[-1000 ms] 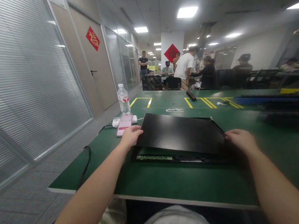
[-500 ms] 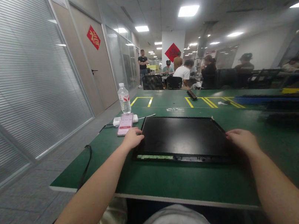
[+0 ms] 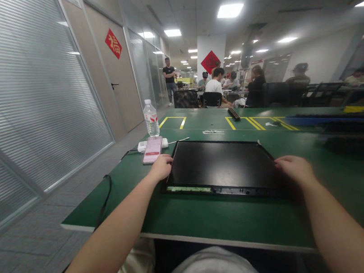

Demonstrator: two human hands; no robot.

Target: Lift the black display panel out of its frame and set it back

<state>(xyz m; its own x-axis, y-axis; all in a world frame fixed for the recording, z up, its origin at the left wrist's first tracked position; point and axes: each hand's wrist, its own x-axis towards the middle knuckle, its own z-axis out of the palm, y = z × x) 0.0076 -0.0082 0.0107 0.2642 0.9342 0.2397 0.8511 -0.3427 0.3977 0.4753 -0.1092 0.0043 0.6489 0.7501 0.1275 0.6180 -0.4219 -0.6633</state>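
Observation:
A flat black display panel (image 3: 221,167) lies on the green table (image 3: 215,222), with a narrow green circuit strip (image 3: 190,189) along its near edge. My left hand (image 3: 161,167) grips the panel's left edge, fingers curled over it. My right hand (image 3: 292,169) holds the panel's right near corner, fingers closed on the edge. Both forearms reach forward from the bottom of the view.
A pink phone (image 3: 152,150) and a white power strip (image 3: 142,147) lie just beyond my left hand, a water bottle (image 3: 151,118) behind them. A black cable (image 3: 104,198) hangs off the table's left edge. Dark trays (image 3: 348,127) sit at the right. Several people sit at far tables.
The panel was tilted up at its far edge one second ago; it has come down and now lies flat in its frame. Both hands stay on its edges.

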